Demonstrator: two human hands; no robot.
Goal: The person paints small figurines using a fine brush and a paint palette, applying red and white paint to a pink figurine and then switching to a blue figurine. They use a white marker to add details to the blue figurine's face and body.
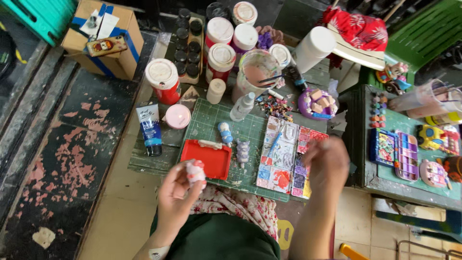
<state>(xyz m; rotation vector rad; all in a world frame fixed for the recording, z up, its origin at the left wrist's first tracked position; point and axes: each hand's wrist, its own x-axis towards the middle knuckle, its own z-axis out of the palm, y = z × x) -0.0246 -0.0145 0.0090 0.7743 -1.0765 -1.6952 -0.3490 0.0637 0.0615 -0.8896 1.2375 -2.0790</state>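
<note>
Our left hand (177, 192) pinches a small white figurine (195, 171), partly painted pink and red, above the lap. Our right hand (327, 161), blurred, hovers over the paint palette (281, 156); its grip we cannot tell. Much white remains unpainted.

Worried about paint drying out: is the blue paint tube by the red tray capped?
Capped: the blue paint tube stands on its black cap.

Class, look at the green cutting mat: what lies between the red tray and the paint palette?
In the head view, a small grey figurine lies on the mat between the red tray and the palette.
</note>
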